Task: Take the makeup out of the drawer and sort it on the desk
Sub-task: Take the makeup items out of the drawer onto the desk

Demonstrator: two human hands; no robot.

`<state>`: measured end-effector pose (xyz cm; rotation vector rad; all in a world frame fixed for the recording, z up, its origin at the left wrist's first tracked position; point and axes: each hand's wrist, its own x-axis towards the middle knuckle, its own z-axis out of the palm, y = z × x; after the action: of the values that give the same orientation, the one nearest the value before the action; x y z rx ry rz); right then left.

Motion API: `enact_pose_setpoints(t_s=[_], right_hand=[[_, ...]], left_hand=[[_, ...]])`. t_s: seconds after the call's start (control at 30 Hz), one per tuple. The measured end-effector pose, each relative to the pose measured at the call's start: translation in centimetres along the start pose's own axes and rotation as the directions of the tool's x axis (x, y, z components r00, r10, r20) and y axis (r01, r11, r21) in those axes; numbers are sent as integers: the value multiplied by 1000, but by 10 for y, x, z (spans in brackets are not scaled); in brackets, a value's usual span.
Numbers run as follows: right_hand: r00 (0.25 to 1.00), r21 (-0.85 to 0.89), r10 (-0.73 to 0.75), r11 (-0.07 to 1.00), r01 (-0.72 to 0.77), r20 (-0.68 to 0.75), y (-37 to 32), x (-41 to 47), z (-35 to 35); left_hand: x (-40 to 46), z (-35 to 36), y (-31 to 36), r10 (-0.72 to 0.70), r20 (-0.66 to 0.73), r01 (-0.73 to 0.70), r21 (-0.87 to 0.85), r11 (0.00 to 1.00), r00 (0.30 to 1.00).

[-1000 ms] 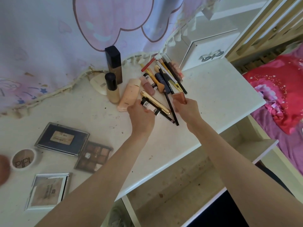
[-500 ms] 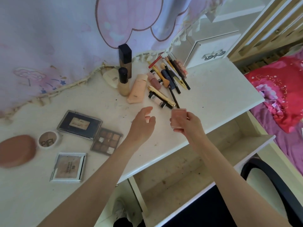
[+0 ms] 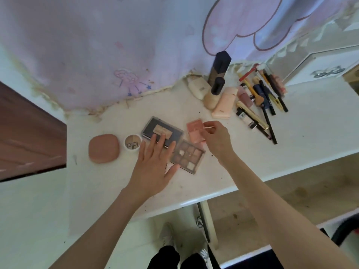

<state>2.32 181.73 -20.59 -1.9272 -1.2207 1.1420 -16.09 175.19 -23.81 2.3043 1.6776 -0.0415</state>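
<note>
At the far left a dark brown panel (image 3: 29,133) cuts into the view, beside the white desk (image 3: 242,167). On the desk, leftmost of the makeup, lies a rounded terracotta compact (image 3: 104,148), and just right of it a small round pot (image 3: 132,142) with a two-tone powder. Next comes the dark rectangular palette (image 3: 171,131) with a tan label. The left hand (image 3: 153,167) lies flat and spread, palm down, gripping nothing — its fingertips rest on the near edge of that dark palette and its thumb points toward the grid eyeshadow palette (image 3: 188,156), which sits just to its right, tilted.

Just beyond the grid palette is the small pink compact (image 3: 194,131), flat on the desk or nearly so; I cannot tell if it fully touches. The right hand (image 3: 217,138) pinches its right edge between thumb and fingers.

Further right and farther back stand a tall dark bottle (image 3: 219,67) and a beige foundation bottle (image 3: 213,95) with a black cap, with a cream case (image 3: 199,88) lying at their left. A peach tube (image 3: 225,102) lies beside them, then a heap of pencils and brushes (image 3: 264,98) fanned toward the near right, a gold tube (image 3: 252,115) among them.

Behind everything hangs a pale lilac curtain (image 3: 116,45). Below the desk edge on the right, the open drawer (image 3: 281,200) shows a bare, stained bottom.
</note>
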Motion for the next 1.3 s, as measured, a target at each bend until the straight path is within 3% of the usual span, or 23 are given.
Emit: enact_pose_setpoints(t_s=[0.27,0.37,0.47,0.6,0.73,0.87,0.93,1.03,1.13,1.2,1.3], right_hand=[[992,-206,-92,976,72,-92,-2,8,13],[978,-340,-209,921,191,-17,10,-3,13],[970,-424,-220,872,244,106,30,-20,6],[972,-362,-206,902,233,113,53,-55,-18],[975,-330,-217,924,194,-35,86,-95,-57],[891,-425,-249,902,72,-379,142,-136,-99],[853,-311,-86,946,-92,-514,167,-156,-120],[757,57,265,955,-290,-597,207,-171,-143],[750,441,559,807,-393,-354,237,-167,-150],[773,590,615,685,-427,-156,246,-157,-152],[794,634,602,649,-421,-89,255,-140,-152]], left_hand=[[-1,6,0,-7,-82,10,34,999,997],[-1,7,-2,-2,-68,5,42,999,998],[-1,3,2,-29,-69,31,36,999,997],[-4,2,18,-58,-102,60,21,998,993],[-11,11,66,125,-85,-125,3,992,989],[-33,28,145,338,-12,-338,-80,938,941],[-46,40,182,412,109,-402,-101,910,905],[-62,59,227,423,225,-415,-85,906,878],[-68,83,259,385,280,-404,11,915,879],[-68,97,272,345,289,-383,84,920,893],[-68,112,283,307,268,-367,215,905,913]])
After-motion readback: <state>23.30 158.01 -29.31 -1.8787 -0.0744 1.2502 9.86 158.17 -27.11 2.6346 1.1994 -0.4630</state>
